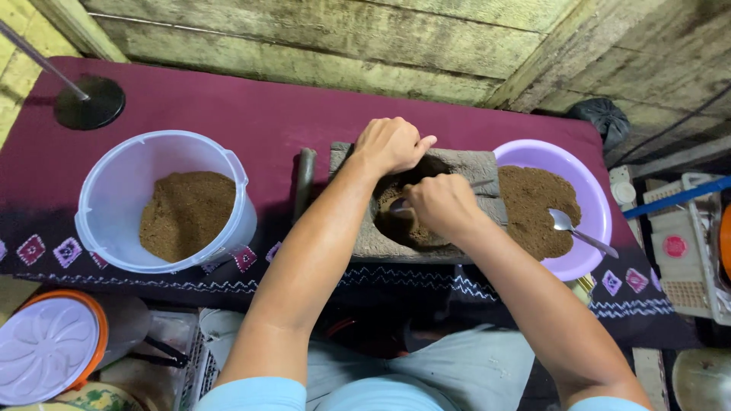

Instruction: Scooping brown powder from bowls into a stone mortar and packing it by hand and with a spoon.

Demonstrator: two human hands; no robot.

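Note:
A grey stone mortar slab (358,236) lies on the dark red cloth in front of me, its hollow filled with brown ground powder (392,224). My left hand (390,143) rests closed on the far rim of the hollow. My right hand (442,204) is over the hollow, fingers closed on a metal spoon (399,204) whose bowl dips into the powder. A dark stone pestle (304,179) lies just left of the slab.
A clear plastic bucket (114,198) with brown powder stands at the left. A purple bowl (594,183) of the same powder, with a spoon (582,232) in it, stands at the right. A round black stand base (90,102) sits at the far left. Crates and a white lid lie below.

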